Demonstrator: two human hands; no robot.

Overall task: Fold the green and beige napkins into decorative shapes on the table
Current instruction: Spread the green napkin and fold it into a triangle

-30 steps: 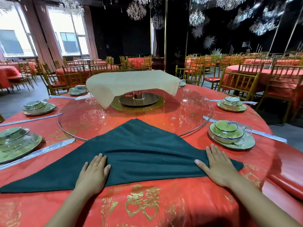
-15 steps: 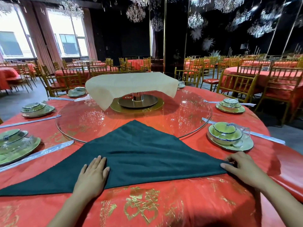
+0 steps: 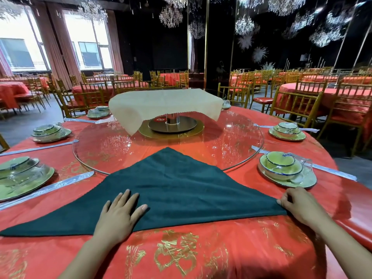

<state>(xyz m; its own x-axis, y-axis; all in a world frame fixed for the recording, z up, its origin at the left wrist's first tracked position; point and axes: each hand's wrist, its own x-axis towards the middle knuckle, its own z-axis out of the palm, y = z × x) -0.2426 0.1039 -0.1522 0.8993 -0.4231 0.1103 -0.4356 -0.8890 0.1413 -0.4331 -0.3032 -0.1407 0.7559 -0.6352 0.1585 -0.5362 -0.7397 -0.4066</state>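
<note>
A dark green napkin (image 3: pixel 181 188) lies flat as a wide triangle on the red tablecloth (image 3: pixel 201 254), its tip reaching over the glass turntable's edge. My left hand (image 3: pixel 118 216) presses flat on its lower edge, left of centre, fingers straight. My right hand (image 3: pixel 298 204) pinches the napkin's right corner with curled fingers. A beige napkin (image 3: pixel 165 105) is draped over a stand at the middle of the turntable, its corners hanging down.
A round glass turntable (image 3: pixel 241 141) fills the table's centre. Wrapped green bowl-and-plate sets sit at the right (image 3: pixel 285 170), far right (image 3: pixel 286 130) and left (image 3: pixel 20 178). Wrapped chopsticks (image 3: pixel 46 188) lie beside the settings. Gold chairs (image 3: pixel 296 105) ring the table.
My right hand slid from lying flat on the green napkin out to its right corner and now pinches it. The left hand stayed pressing the lower edge.
</note>
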